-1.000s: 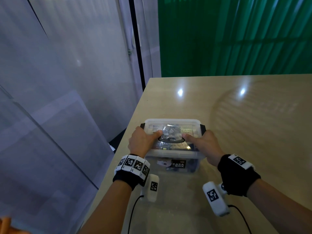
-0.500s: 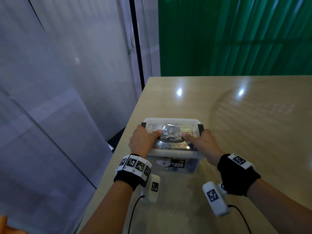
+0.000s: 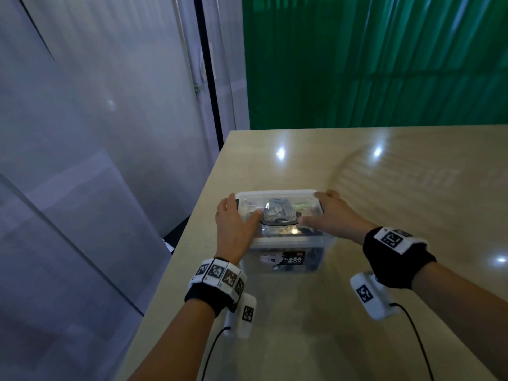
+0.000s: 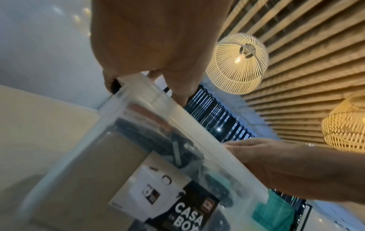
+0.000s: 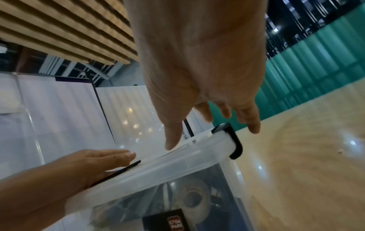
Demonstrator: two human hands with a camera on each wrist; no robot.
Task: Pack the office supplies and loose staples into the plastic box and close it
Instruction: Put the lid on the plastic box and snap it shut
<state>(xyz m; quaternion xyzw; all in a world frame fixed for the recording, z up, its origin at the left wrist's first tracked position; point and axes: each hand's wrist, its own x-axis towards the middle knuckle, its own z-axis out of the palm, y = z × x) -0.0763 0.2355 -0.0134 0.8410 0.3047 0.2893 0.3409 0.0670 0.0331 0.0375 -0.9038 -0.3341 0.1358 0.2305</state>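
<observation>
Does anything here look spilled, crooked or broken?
Nothing stands out. The clear plastic box sits flat on the table with its lid on. The left hand and right hand rest on the lid's ends near the black clips. No loose staples show on the table.

We see a pale wooden table (image 3: 384, 215) with glossy light spots on its top. At twelve o'clock beyond it hangs a green corrugated wall (image 3: 371, 64). At ten o'clock stand translucent white panels (image 3: 96, 119) split by a dark post (image 3: 209, 72). Overhead run wooden ceiling slats (image 4: 306, 62), with two lit woven lamps (image 4: 238, 62) hanging beneath them.
</observation>
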